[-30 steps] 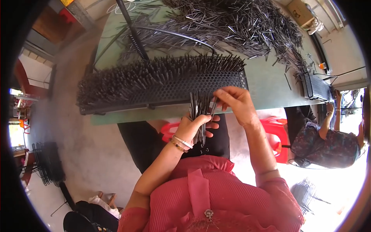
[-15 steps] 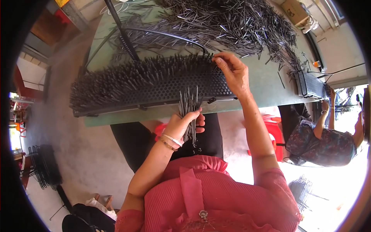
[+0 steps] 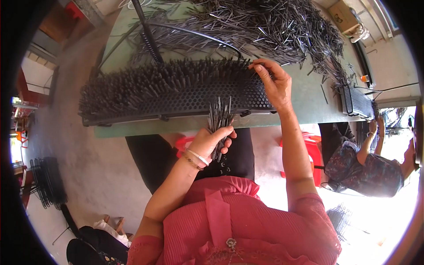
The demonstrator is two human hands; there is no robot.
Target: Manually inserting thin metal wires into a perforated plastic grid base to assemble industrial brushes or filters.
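- The left hand [image 3: 211, 142], just below the frame's centre, is clenched around a bundle of thin dark metal pins [image 3: 219, 119]; the pins stand upright out of the fist, fanning a little at the top, and a few tails hang below the fingers.
- The right hand [image 3: 274, 84], upper right of centre, reaches over the far right end of the long black perforated rack [image 3: 194, 95]. Its fingertips [image 3: 258, 67] are pinched together at the rack's top edge, among the pins standing there; whether they grip a single pin cannot be told.
- The rack runs left to right across the middle of the frame on a green table [image 3: 304, 106], its long axis nearly level, its top already bristling with dark pins [image 3: 145, 84] leaning up and away.
- The bundle lies below and left of the right hand, just in front of the rack's perforated front face; bundle and right hand are apart, with the rack's right end between them.
- The bundle's long axis is roughly square to the rack's.
- A loose heap of the same pins [image 3: 265, 26] covers the table's upper part.
- Another person [image 3: 366, 168] sits at the right edge by a second rack [image 3: 355, 100].
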